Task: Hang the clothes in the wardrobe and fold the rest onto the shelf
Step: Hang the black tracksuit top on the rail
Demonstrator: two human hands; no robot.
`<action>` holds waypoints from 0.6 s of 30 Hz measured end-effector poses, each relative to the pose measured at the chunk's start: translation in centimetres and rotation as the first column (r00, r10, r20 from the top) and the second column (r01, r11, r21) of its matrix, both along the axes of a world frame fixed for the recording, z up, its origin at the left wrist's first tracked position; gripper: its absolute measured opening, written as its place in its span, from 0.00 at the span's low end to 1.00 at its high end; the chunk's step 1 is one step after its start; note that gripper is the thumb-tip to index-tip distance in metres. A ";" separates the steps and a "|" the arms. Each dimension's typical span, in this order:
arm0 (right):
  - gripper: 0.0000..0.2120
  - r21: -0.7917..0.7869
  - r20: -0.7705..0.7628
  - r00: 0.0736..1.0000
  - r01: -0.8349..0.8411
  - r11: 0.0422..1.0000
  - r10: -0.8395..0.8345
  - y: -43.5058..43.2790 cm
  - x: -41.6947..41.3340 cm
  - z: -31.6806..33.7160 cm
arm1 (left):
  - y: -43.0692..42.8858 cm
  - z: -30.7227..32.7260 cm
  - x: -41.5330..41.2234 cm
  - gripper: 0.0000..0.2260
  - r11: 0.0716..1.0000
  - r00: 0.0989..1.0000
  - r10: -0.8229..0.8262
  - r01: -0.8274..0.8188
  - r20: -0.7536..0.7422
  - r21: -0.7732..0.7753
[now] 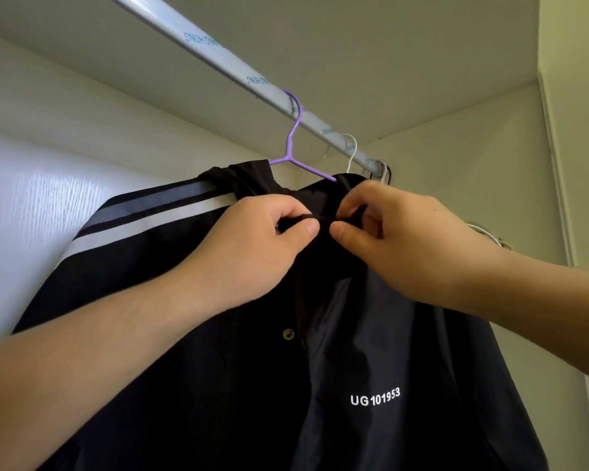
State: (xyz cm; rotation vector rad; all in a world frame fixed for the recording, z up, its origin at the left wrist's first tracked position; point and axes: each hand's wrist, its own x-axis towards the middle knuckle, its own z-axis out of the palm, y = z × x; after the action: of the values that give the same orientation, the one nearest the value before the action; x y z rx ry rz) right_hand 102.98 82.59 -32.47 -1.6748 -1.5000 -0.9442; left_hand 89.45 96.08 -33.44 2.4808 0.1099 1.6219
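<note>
- Jacket (218, 385), black, hangs at frame centre on the purple hanger (291, 144), hooked over the rail (218, 57).
- We pinch its collar with left hand (252, 246) and right hand (408, 239), fingers curled.

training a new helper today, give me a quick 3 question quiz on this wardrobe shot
1. True or false: the purple hanger is hooked over the rail.
2. What do the left hand and right hand pinch? A) the black jacket at its collar B) the rail C) a folded towel
3. Fill in: the jacket's white chest print reads ____.
Key: 1 true; 2 A; 3 UG 101953
</note>
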 end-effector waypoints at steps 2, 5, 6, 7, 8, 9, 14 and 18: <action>0.13 0.110 -0.073 0.995 -0.053 0.993 0.061 -0.2 0.3 -1.5 | 0.4 -0.4 -0.2 0.03 1.000 1.000 -0.023 0.023 0.021 -0.014; 0.17 0.180 -0.193 0.974 -0.086 0.980 0.121 0.0 0.2 -5.9 | 0.6 -2.1 -0.5 0.11 0.996 0.986 -0.083 0.089 0.147 -0.032; 0.18 0.150 -0.227 0.969 -0.063 0.987 0.096 0.3 -0.1 -7.7 | 0.6 -2.9 -0.6 0.13 0.991 0.971 -0.117 0.128 0.209 -0.042; 0.20 0.107 -0.242 0.968 -0.035 0.994 0.060 0.8 -0.4 -9.4 | 0.6 -3.7 -0.8 0.15 0.986 0.952 -0.147 0.164 0.268 -0.041; 0.22 0.079 -0.253 0.967 -0.014 0.997 0.034 1.4 -0.9 -11.0 | 0.6 -4.6 -0.9 0.15 0.980 0.931 -0.173 0.196 0.321 -0.043; 0.23 0.078 -0.273 0.962 -0.006 0.997 0.027 2.0 -1.5 -12.3 | 0.8 -5.6 -1.1 0.15 0.973 0.913 -0.184 0.221 0.364 -0.061; 0.28 0.127 -0.416 0.909 0.035 0.991 0.021 5.9 -4.3 -15.5 | 1.9 -10.4 -1.1 0.08 0.936 0.930 -0.063 0.181 0.363 -0.300; 0.30 0.234 -0.409 0.912 0.073 0.970 0.030 8.2 -4.5 -15.2 | 2.3 -12.4 -0.1 0.07 0.911 0.952 -0.043 0.163 0.304 -0.379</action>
State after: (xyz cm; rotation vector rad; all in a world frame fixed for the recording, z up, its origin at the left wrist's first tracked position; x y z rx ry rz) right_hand 98.45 90.79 -47.67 -1.5891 -1.0416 -0.6982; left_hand 89.31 98.38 -45.81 1.8941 0.2392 1.6973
